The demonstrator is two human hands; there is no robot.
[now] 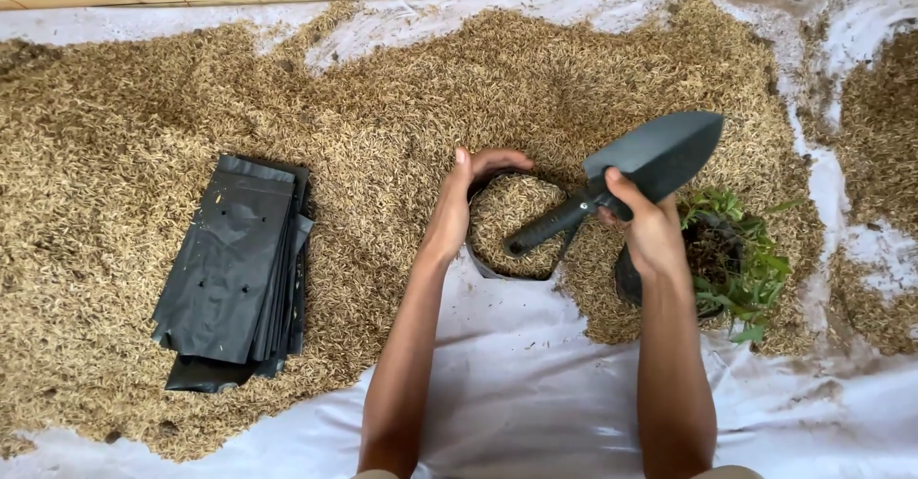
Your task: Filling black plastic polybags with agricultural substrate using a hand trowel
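White plastic sheeting [535,383] covers the floor, and a wide layer of rice husks [382,106] lies over most of it. At the center of the frame, your left hand [464,187] is curled over the rim of a black grow bag [512,226] filled with husks. Your right hand [645,226] is closed around the handle of a dark trowel [622,178], whose blade points to the upper right. Just right of it sits a green seedling [736,254] in a black bag. A stack of flat black bags [234,273] lies at the left.
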